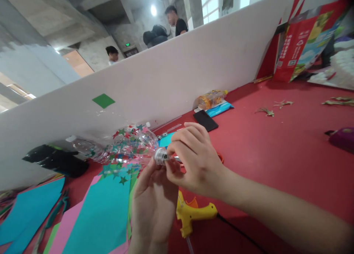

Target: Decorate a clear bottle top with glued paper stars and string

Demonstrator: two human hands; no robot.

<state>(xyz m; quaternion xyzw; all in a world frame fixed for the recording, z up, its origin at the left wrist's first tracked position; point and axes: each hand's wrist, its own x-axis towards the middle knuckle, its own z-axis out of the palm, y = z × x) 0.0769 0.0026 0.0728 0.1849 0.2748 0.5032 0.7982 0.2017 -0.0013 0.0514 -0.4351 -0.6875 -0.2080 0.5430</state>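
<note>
My left hand (pixel 155 202) is raised in the middle of the view, its fingers closed around a small round see-through plastic piece (pixel 159 156) with a dark spot on its side. Fingertips of my right hand (pixel 193 158) pinch together right at that piece; what sits between them is too small to make out. A yellow glue gun (pixel 193 212) lies on the red table (pixel 265 158) beneath my hands. Behind my left hand is a see-through plastic heap (pixel 129 143) with green and red stars. Part of a red-handled tool (pixel 220 158) shows behind my right hand.
Blue sheets (pixel 99 209), pink paper and green-handled pliers (pixel 54 213) lie left. A black bottle (pixel 55 160) stands against the white partition (pixel 171 73). Farther back are a black phone-like slab (pixel 206 120), an orange bottle (pixel 210 99) and a red bag (pixel 295 47). Two people are beyond.
</note>
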